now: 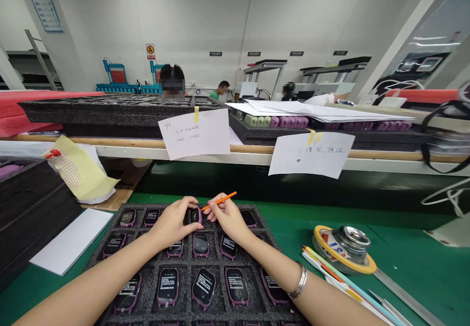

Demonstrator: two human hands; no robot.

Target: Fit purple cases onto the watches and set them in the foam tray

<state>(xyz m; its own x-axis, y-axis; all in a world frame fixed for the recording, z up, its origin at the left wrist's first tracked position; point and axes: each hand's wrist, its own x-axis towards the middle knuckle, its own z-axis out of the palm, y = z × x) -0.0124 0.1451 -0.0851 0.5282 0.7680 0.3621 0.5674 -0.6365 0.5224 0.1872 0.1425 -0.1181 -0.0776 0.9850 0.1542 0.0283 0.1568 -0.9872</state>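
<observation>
A black foam tray point(147, 265) with square pockets lies on the green bench, and purple-framed smartwatches such as this one point(204, 287) sit in its pockets. In the far row, my left hand point(179, 221) grips one smartwatch point(195, 214) between thumb and fingers. That watch is turned a little to the right. Pinched in my right hand point(225, 216) is a thin orange stick point(224, 198), whose lower end meets the right side of the same watch. Several other watches show white text on dark screens.
To the right are a glass jar with a metal top point(354, 240), a roll of yellow tape point(341, 255), several coloured sticks point(326, 272) and a steel ruler point(404, 294). White paper point(71, 240) and stacked foam trays point(33, 208) stand left. A shelf point(253, 152) crosses ahead; people sit beyond.
</observation>
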